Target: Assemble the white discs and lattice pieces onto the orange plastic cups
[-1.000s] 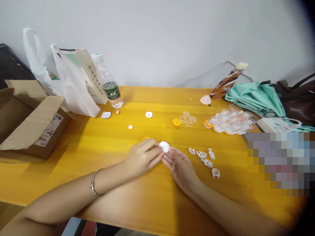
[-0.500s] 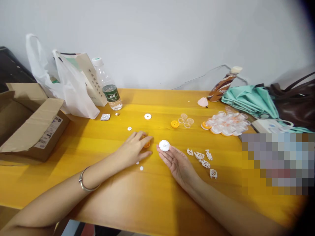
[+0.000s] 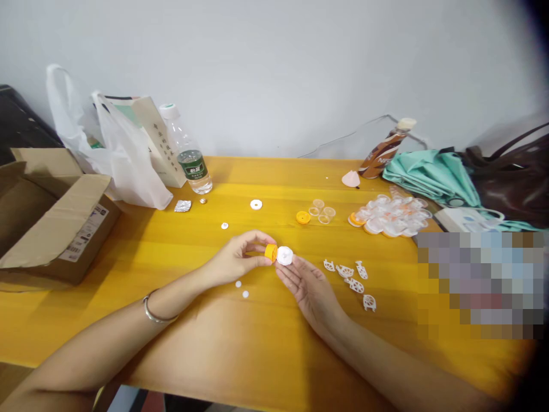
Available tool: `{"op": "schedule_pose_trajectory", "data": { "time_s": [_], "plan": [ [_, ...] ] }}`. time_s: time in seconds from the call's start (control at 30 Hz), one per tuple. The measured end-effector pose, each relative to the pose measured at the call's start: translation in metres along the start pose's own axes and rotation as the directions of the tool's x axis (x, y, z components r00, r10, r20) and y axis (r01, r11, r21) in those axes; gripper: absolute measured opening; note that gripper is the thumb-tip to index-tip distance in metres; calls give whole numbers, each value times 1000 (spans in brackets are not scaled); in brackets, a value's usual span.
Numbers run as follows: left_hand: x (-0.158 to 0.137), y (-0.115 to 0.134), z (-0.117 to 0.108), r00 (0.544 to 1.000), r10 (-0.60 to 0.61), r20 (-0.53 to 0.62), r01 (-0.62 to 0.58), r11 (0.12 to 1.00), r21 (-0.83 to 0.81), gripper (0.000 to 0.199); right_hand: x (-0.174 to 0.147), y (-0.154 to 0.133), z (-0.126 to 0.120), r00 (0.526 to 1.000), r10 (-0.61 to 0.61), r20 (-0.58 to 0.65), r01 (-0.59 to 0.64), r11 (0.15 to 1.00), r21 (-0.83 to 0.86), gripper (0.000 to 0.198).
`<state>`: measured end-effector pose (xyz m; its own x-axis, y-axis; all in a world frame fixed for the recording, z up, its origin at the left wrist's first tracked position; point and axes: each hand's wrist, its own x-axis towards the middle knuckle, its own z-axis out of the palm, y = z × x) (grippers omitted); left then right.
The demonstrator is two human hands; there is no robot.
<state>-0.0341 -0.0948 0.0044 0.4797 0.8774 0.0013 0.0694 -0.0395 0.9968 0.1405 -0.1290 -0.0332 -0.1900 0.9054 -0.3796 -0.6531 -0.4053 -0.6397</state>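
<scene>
My left hand pinches a small orange plastic cap between thumb and fingers, its round face turned to the right. Right beside it, my right hand holds a white scalloped disc on its fingertips. The two parts are close together; whether they touch I cannot tell. Below my left hand lie two small white discs on the table. To the right of my right hand are several white spoked plastic pieces. Another orange cap lies beyond, beside several clear cups.
A cardboard box, a white plastic bag and a water bottle stand at the left. A white ring lies mid-table. At the right are a cluster of clear-topped parts, a brown bottle and a green umbrella.
My left hand has picked the orange cap up off the table and brought it right, beside the white disc. My right hand stays nearly in place, still holding the disc.
</scene>
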Motion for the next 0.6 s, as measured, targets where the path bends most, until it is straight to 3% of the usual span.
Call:
{"op": "schedule_pose_trajectory", "data": {
  "time_s": [0.13, 0.2, 0.37, 0.6],
  "plan": [
    [-4, -5, 8, 999, 34, -36, -29, 989, 144, 29, -1, 1, 2, 1000, -14, -3, 14, 1000, -16, 18],
    [-7, -6, 11, 992, 116, -54, -98, 960, 264, 28, -1, 2, 2, 1000, -21, 12, 22, 1000, -23, 16],
    [-11, -5, 18, 932, 362, 24, -308, 756, 577, 24, -1, 5, 0, 999, -36, 33, 37, 998, -44, 15],
    [-14, -9, 21, 885, 455, 98, -368, 556, 745, 23, -3, 8, -1, 998, -56, 33, 59, 992, -110, 13]
  ]
}}
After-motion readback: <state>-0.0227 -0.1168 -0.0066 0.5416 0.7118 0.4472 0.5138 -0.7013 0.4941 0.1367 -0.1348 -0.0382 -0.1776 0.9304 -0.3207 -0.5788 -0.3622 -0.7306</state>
